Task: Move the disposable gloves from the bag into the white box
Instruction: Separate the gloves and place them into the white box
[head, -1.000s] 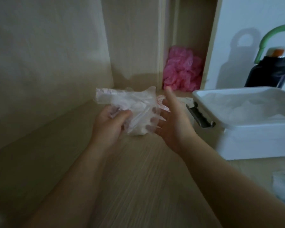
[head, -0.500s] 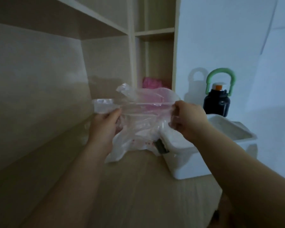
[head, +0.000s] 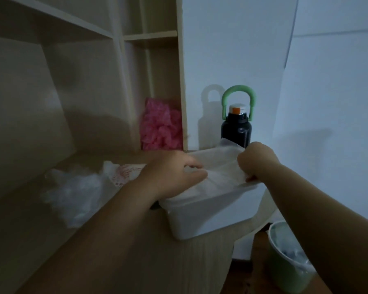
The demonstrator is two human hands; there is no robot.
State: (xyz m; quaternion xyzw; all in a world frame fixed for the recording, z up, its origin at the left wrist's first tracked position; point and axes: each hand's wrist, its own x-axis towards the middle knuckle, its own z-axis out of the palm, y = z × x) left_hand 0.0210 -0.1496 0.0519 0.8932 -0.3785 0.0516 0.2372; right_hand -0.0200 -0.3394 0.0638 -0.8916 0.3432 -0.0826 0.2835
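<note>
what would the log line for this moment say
gloves: held over open white box | left hand: grips gloves | right hand: grips gloves | bag: on desk, left of white box

Thin translucent gloves (head: 221, 168) drape over the open white box (head: 210, 213), with the crumpled clear bag (head: 72, 192) just left.
</note>
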